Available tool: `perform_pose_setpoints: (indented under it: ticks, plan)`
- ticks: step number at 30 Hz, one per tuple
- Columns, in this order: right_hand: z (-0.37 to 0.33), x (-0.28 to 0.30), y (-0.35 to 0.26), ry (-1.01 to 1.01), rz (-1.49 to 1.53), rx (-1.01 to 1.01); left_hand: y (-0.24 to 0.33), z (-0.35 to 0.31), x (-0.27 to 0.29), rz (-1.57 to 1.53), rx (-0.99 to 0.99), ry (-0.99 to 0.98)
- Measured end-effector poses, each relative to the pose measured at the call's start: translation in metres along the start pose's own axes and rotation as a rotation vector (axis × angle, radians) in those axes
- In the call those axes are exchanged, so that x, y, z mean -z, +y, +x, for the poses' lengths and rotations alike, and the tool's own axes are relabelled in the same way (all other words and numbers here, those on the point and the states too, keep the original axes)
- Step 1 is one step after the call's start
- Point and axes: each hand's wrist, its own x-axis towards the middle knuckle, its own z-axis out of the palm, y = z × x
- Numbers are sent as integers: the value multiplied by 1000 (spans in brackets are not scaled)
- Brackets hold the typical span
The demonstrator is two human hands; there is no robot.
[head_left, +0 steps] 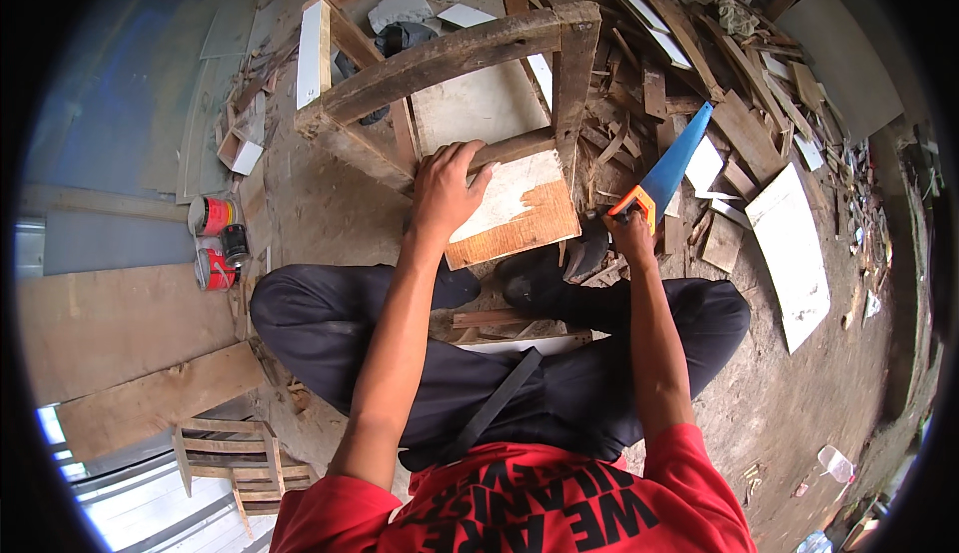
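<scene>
My right hand (631,233) is wrapped round the orange and black handle of a handsaw (671,168). Its blue blade points up and away to the right, apart from the wooden frame. My left hand (447,185) rests on the near lower rail of a rough wooden frame (450,53), fingers over the top edge and thumb apart. Below that rail is a board (519,208), part white and part bare orange-brown wood, its near end over my feet. A pale panel (479,108) lies inside the frame.
Scrap wood (739,133) is heaped at the far right, with a white board (791,253) nearer me. Red cans (212,215) stand at the left by a wooden panel (130,323). A small slatted wooden rack (235,453) is at the lower left. Wood pieces (499,325) lie between my legs.
</scene>
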Motion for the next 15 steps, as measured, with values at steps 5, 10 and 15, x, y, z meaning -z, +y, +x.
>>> perform_pose_setpoints:
  ticks: [5, 10, 15]
  plan:
    - [1, 15, -22, -57, -102, 6, -5, -6, 2, -1, 5, 17]
    - [15, 2, 0, -58, -153, 13, -4, -2, 1, -52, 2, 26]
    - [18, -8, 11, -122, -39, -15, -1, -2, 2, -94, 11, 35]
